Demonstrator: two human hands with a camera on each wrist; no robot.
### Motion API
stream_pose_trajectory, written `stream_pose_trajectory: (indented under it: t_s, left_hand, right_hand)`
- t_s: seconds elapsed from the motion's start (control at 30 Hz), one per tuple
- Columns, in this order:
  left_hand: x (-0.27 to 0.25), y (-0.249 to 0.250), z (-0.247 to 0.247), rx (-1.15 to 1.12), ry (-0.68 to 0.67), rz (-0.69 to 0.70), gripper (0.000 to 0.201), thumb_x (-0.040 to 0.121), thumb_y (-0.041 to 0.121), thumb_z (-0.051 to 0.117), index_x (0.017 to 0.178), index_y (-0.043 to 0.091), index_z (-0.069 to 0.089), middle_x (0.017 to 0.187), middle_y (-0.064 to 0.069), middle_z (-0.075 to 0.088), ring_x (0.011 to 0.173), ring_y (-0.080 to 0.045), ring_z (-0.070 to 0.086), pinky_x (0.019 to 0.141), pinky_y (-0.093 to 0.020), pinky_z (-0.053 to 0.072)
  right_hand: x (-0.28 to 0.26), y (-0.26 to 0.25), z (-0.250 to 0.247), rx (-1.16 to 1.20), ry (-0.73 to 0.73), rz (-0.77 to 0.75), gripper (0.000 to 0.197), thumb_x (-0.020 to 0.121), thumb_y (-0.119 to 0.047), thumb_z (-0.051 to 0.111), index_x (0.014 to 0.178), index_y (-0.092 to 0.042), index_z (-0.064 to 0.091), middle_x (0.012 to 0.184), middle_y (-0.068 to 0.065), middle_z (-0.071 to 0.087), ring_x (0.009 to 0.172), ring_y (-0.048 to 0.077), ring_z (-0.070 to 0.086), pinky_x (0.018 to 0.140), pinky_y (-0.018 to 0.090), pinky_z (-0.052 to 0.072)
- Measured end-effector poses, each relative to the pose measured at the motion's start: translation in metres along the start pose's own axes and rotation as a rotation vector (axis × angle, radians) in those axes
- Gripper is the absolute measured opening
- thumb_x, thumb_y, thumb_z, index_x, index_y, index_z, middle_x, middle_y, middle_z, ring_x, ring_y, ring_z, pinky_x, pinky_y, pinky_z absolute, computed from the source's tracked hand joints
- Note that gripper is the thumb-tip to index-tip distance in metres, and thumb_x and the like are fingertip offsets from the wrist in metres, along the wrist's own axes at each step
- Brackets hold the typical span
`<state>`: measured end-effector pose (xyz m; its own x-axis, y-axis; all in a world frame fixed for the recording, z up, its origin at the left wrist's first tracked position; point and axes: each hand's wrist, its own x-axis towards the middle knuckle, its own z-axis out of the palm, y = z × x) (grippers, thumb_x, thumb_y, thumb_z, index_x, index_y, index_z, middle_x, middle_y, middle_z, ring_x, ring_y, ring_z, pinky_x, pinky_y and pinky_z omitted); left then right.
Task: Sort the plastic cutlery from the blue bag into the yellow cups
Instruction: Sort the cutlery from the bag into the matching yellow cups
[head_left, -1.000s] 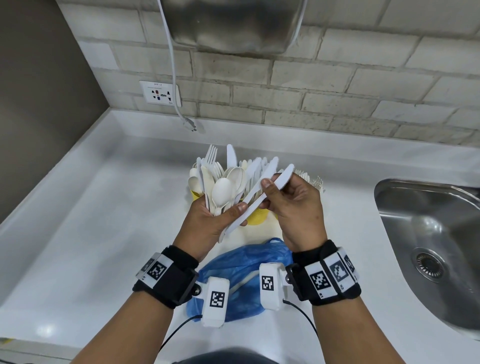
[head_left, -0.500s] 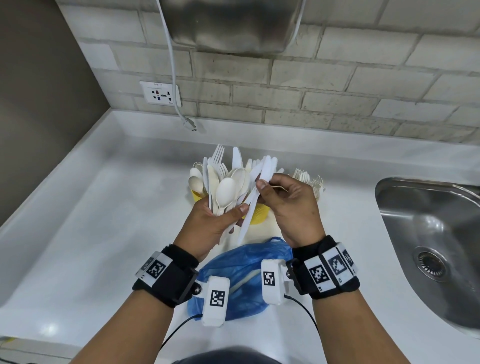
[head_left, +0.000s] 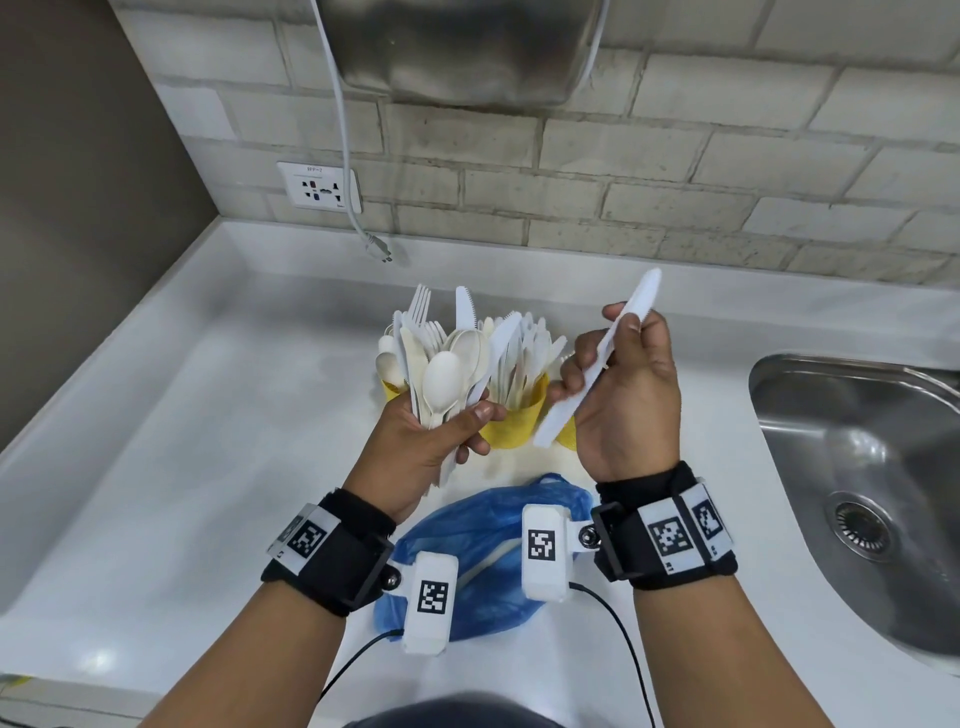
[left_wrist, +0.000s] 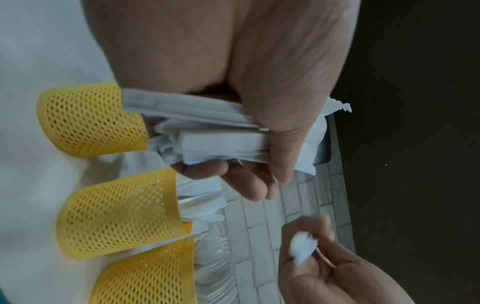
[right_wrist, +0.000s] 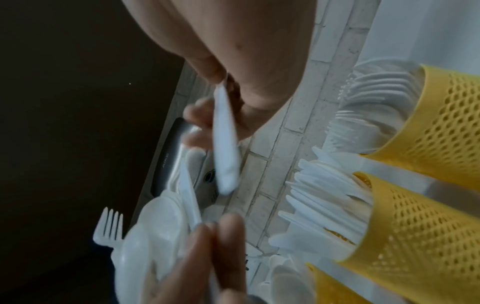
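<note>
My left hand (head_left: 431, 431) grips a mixed bundle of white plastic cutlery (head_left: 447, 364), spoons, forks and knives fanned upward; its handles (left_wrist: 207, 127) show in the left wrist view. My right hand (head_left: 623, 379) pinches a single white knife (head_left: 613, 348), blade up and to the right, blurred in the right wrist view (right_wrist: 224, 144). Three yellow mesh cups stand in a row behind the hands: a middle cup (head_left: 511, 415) packed with knives, a left cup (head_left: 392, 389) with spoons, a right cup (head_left: 566, 434) mostly hidden by my right hand. The blue bag (head_left: 493, 551) lies crumpled below my wrists.
A steel sink (head_left: 872, 467) is set into the white counter (head_left: 182, 467) at the right. A brick wall (head_left: 675, 182) with a socket (head_left: 319, 187) and a hanging cable (head_left: 358, 218) closes the back. A dark wall (head_left: 78, 208) stands at the left.
My right hand has pulled one knife out of the bundle and swung it up and to the right, away from my left hand. My left hand has stayed in place with the bundle.
</note>
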<state>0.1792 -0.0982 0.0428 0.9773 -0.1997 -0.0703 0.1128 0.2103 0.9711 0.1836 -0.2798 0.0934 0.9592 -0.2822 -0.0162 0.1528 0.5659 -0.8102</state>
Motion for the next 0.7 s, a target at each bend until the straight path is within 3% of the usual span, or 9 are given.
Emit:
stream_pose_trajectory:
  t_s: [0.07, 0.13, 0.2, 0.3, 0.4, 0.53, 0.7]
  left_hand:
    - [0.0, 0.0, 0.0, -0.008, -0.01, -0.004, 0.021, 0.09, 0.017, 0.071, 0.106, 0.005, 0.069, 0.099, -0.015, 0.076, 0.067, -0.024, 0.06, 0.06, -0.031, 0.046]
    - [0.0, 0.002, 0.001, -0.008, -0.028, -0.001, 0.02, 0.089, 0.018, 0.075, 0.105, 0.006, 0.069, 0.098, -0.015, 0.076, 0.066, -0.024, 0.058, 0.061, -0.032, 0.045]
    - [-0.001, 0.002, 0.002, 0.008, -0.04, 0.006, 0.02, 0.089, 0.018, 0.075, 0.105, 0.006, 0.07, 0.098, -0.016, 0.076, 0.066, -0.024, 0.058, 0.062, -0.033, 0.045]
    - [-0.002, 0.002, 0.004, 0.035, -0.059, 0.015, 0.023, 0.089, 0.019, 0.073, 0.108, 0.006, 0.07, 0.098, -0.017, 0.076, 0.067, -0.025, 0.059, 0.065, -0.036, 0.045]
    - [-0.003, 0.003, 0.004, 0.053, -0.078, 0.014, 0.025, 0.089, 0.022, 0.073, 0.109, 0.007, 0.071, 0.1, -0.017, 0.076, 0.07, -0.027, 0.06, 0.068, -0.04, 0.044]
    - [-0.003, 0.003, 0.003, 0.061, -0.081, 0.008, 0.024, 0.092, 0.024, 0.074, 0.109, 0.008, 0.071, 0.101, -0.017, 0.076, 0.07, -0.026, 0.06, 0.069, -0.041, 0.043]
    - [-0.004, 0.004, 0.004, 0.012, -0.059, 0.004, 0.027, 0.092, 0.021, 0.071, 0.116, 0.01, 0.069, 0.1, -0.017, 0.076, 0.067, -0.025, 0.057, 0.065, -0.039, 0.043]
  right_hand:
    - [0.0, 0.004, 0.0, -0.081, -0.007, -0.011, 0.013, 0.109, -0.027, 0.043, 0.105, -0.018, 0.052, 0.068, 0.003, 0.031, 0.049, 0.014, 0.026, 0.045, 0.023, 0.029]
    - [-0.001, 0.009, 0.001, -0.196, -0.055, 0.005, 0.014, 0.099, -0.03, 0.056, 0.103, -0.016, 0.056, 0.066, 0.002, 0.025, 0.049, 0.014, 0.021, 0.045, 0.023, 0.02]
    - [-0.004, 0.016, 0.0, -0.335, -0.107, 0.002, 0.017, 0.092, -0.03, 0.065, 0.1, -0.015, 0.063, 0.057, -0.005, 0.032, 0.047, 0.013, 0.024, 0.045, 0.023, 0.022]
    - [-0.007, 0.023, 0.002, -0.481, -0.156, -0.047, 0.007, 0.093, -0.024, 0.071, 0.085, -0.024, 0.071, 0.05, -0.014, 0.044, 0.044, 0.008, 0.034, 0.049, 0.023, 0.03]
    - [-0.006, 0.026, 0.002, -0.486, -0.133, -0.04, 0.026, 0.096, -0.012, 0.069, 0.074, -0.025, 0.07, 0.049, -0.015, 0.046, 0.044, 0.005, 0.037, 0.051, 0.023, 0.033]
    - [-0.005, 0.028, 0.004, -0.46, -0.081, -0.058, 0.014, 0.089, -0.024, 0.071, 0.076, -0.024, 0.066, 0.049, -0.008, 0.04, 0.045, 0.013, 0.032, 0.051, 0.026, 0.031]
    - [-0.003, 0.025, 0.001, -0.336, -0.016, -0.036, 0.023, 0.1, -0.01, 0.064, 0.079, -0.016, 0.055, 0.051, -0.004, 0.034, 0.042, 0.014, 0.026, 0.045, 0.025, 0.025]
